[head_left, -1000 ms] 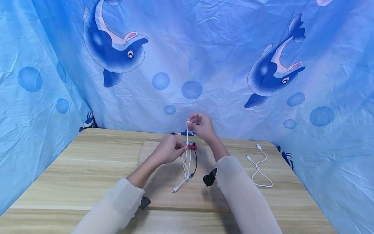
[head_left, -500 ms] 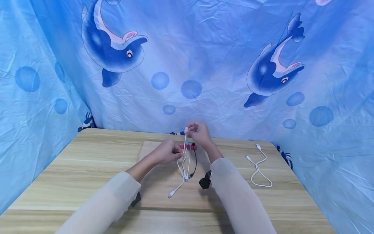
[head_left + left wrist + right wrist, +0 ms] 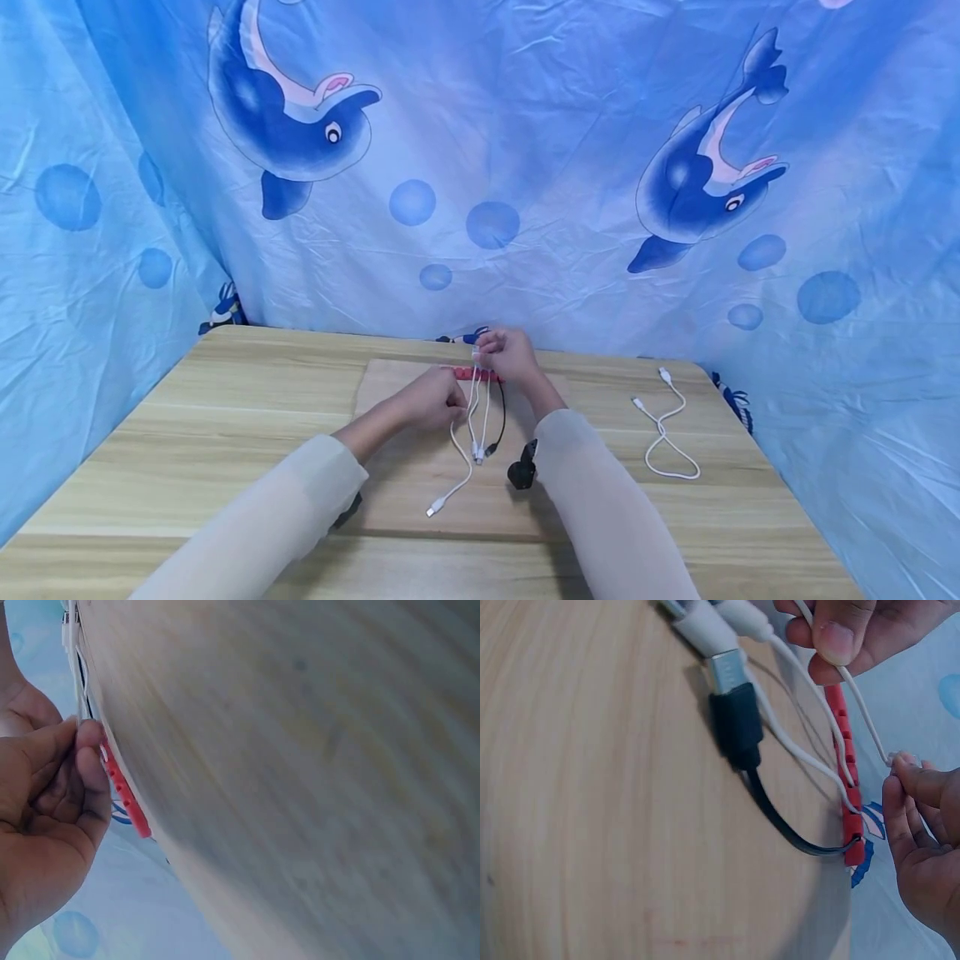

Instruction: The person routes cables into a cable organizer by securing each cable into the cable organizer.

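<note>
My right hand (image 3: 507, 354) pinches one end of a white USB cable (image 3: 864, 712) just above a red slotted cable holder (image 3: 462, 373). A little lower on the same cord, my left hand (image 3: 435, 398) pinches it between thumb and finger, seen close in the right wrist view. Its other connector (image 3: 437, 507) lies on the wooden board (image 3: 405, 517). Two more white cables (image 3: 799, 754) and a black cable (image 3: 769, 806) run from slots in the holder, their connectors resting on the board. Fingers partly hide the holder in the head view.
Another white cable (image 3: 671, 450) lies looped on the table (image 3: 750, 517) to the right. A blue dolphin-printed cloth (image 3: 555, 150) hangs behind and at both sides. Blue-and-white cords (image 3: 225, 308) show at the table's back edge.
My right hand has come down with the cable end toward the red holder. My left hand has moved slightly left and down, and the cable's loose connector has shifted left and nearer.
</note>
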The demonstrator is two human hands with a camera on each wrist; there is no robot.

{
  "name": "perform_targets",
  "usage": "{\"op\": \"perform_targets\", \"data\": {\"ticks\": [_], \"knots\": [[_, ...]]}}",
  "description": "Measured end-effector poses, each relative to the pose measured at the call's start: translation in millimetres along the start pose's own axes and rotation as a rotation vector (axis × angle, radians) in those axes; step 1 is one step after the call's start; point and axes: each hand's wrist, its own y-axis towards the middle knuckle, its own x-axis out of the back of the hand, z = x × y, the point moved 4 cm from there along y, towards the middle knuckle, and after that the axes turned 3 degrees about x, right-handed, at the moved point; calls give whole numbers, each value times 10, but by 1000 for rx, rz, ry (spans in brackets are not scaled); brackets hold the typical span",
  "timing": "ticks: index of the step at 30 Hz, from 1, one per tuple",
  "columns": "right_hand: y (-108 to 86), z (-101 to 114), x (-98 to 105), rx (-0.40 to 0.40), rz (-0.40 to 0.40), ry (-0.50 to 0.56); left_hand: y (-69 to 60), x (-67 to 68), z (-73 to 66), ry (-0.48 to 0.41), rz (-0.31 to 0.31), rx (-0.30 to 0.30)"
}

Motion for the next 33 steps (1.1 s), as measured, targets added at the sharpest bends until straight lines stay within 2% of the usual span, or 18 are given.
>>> {"op": "perform_targets", "data": {"ticks": [8,19,23,28,33], "knots": [[7,-78,-50,-5,11,-19,3,-4,40,34,37,56],[24,-106,-83,-41,14,-46,37,6,39,58,86,69],[33,-90,-91,-51,37,-65,55,0,30,67,108,72],[72,-71,-102,-73,77,-116,68,16,20,60,139,112],[108,-50,-96,-127,103,-134,84,29,20,43,157,117]]}}
